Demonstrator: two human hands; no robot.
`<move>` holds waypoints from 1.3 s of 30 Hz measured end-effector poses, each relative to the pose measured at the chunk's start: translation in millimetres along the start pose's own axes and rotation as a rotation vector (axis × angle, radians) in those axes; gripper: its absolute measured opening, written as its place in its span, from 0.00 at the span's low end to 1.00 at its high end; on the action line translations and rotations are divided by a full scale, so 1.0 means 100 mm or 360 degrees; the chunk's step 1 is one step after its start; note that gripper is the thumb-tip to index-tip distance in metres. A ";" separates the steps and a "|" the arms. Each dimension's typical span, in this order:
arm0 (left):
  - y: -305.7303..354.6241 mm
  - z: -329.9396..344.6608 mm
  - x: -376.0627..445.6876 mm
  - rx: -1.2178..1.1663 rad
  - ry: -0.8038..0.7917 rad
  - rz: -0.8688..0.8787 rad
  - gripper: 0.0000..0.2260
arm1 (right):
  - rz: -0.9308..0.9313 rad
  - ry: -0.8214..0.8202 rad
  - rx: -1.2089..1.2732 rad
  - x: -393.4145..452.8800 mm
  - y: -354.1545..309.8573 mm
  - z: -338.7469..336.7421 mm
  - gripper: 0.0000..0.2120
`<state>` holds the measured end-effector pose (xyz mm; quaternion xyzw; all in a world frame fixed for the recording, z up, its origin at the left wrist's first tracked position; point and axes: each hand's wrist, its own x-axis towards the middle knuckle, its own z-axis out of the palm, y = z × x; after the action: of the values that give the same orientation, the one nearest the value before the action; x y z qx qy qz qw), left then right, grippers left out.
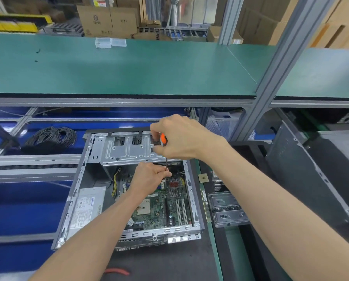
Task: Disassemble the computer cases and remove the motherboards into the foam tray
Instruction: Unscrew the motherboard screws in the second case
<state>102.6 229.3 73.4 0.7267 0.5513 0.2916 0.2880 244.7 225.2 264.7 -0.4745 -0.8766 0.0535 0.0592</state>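
Motherboard (159, 203): seated flat on the floor of the open computer case (129, 189), right half, apparently not yet lifted out. No foam tray identifiable from here.
Step in hand (judged): you are working a board mounting screw at the far edge, just under the drive cage (129, 147).
Right hand (179, 138): curled round the orange-and-black handle of the screwdriver (164, 147), shaft pointing straight down.
Left hand (151, 177): fingertips pinch the lower shaft, steadying the tip. The tip and the screw are hidden behind your fingers.
To do it well: keep the shaft upright, press down before you turn, let the left fingers guide only. Catch the screw as it comes free; a drop among the slots means fishing.
Case contents: power supply (86, 205) along the left wall, yellow cable bundle (115, 183) between it and the board.
Metal bracket (226, 209): lying outside the case, just beside its right wall.
Clear plastic box (103, 42): on the green upper shelf (149, 67), lid open; contents cannot be made out.
Cable coil (52, 136): well to the left.
Red-handled tool (117, 271): on the mat near you.
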 end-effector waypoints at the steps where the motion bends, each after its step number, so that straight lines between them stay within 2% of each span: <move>1: 0.00 0.00 0.01 0.0010 -0.0002 -0.0010 0.02 | 0.0084 0.0056 -0.0179 0.02 -0.02 0.02 0.12; 3: 0.01 0.00 0.02 0.0013 -0.0007 -0.0023 0.02 | 0.0180 0.0100 -0.0339 0.07 -0.04 0.03 0.15; 8: -0.02 0.00 0.04 0.0059 -0.0024 -0.0009 0.02 | 0.0012 -0.0069 -0.0123 0.10 0.01 0.01 0.05; 13: -0.03 0.01 0.04 0.0065 -0.0069 -0.0005 0.02 | -0.0112 -0.0211 0.0169 0.01 0.08 -0.10 0.11; 15: -0.02 0.01 0.04 0.0053 -0.0076 -0.0015 0.03 | -0.0043 -0.0093 0.0044 0.01 0.06 -0.07 0.07; 18: 0.01 0.00 0.07 0.0100 -0.0132 -0.0007 0.05 | 0.0215 0.0038 -0.0316 0.05 0.02 -0.01 0.18; 20: 0.01 0.00 0.08 0.0108 -0.0139 -0.0031 0.05 | 0.0238 0.0027 -0.0280 0.08 0.03 -0.02 0.16; 23: 0.00 0.02 0.10 0.0130 -0.0176 -0.0022 0.06 | 0.0043 -0.0091 -0.0104 0.08 0.10 -0.05 0.05; 27: -0.03 0.01 0.06 0.0204 -0.0223 -0.0027 0.07 | -0.0161 -0.0269 0.0167 -0.01 0.09 -0.14 0.14; 28: -0.04 0.01 0.06 0.0203 -0.0209 -0.0033 0.06 | -0.0158 -0.0262 0.0196 -0.02 0.08 -0.13 0.14; 30: -0.04 0.01 0.06 0.0198 -0.0198 -0.0057 0.06 | -0.0044 -0.0105 0.0024 -0.02 0.04 -0.08 0.08; 32: -0.02 0.01 0.08 0.0186 -0.0232 -0.0104 0.06 | 0.0147 0.0031 -0.0306 0.01 -0.01 -0.02 0.17; 34: -0.02 0.02 0.09 0.0229 -0.0268 -0.0095 0.07 | 0.0213 0.0063 -0.0390 0.05 -0.04 -0.01 0.18; 37: -0.02 0.01 0.09 0.0291 -0.0271 -0.0074 0.09 | 0.0058 -0.0044 -0.0204 0.06 -0.02 -0.02 0.08; 39: -0.05 0.02 0.08 0.0326 -0.0288 -0.0063 0.09 | -0.0077 -0.0160 -0.0082 0.02 -0.01 -0.07 0.10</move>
<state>102.6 238.4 69.3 0.7647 0.5642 0.1612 0.2665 243.7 226.7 272.3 -0.4512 -0.8908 0.0533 0.0040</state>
